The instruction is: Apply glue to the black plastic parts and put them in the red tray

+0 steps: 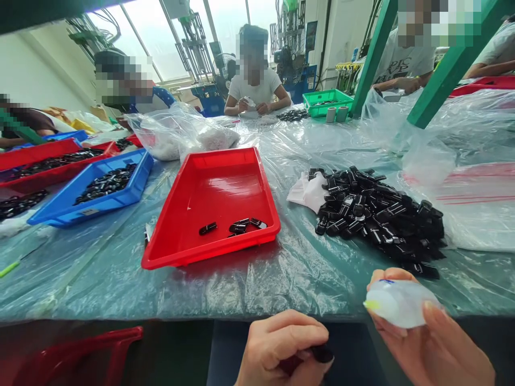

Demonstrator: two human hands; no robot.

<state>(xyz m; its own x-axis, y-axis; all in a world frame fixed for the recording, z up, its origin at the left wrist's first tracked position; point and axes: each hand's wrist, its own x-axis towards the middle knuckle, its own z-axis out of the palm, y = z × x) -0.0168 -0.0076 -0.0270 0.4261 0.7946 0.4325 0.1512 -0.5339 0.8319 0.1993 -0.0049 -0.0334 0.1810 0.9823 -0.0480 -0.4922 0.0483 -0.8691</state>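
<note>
My left hand (281, 346) is closed around a small black plastic part (322, 354), of which only one rounded end shows between the fingers. To its right, my right hand (438, 343) grips a folded white cloth (402, 303) with a yellow-green tip and a blue mark on it. Both hands are in front of the table's near edge, apart from each other. Beyond the right hand lies a big heap of similar black parts (374, 209), with a white cloth (309, 192) at its left side. Several such parts (240, 226) rest near the front wall of a red tray (209, 257).
A blue bin (88, 212) of black parts stands at left beside red bins (40, 153). Plastic bags (478, 203) lie at right. Green posts (446, 69) rise from the table. Co-workers (257, 86) sit across it, near a green basket (328, 102). A red stool (88, 348) is below.
</note>
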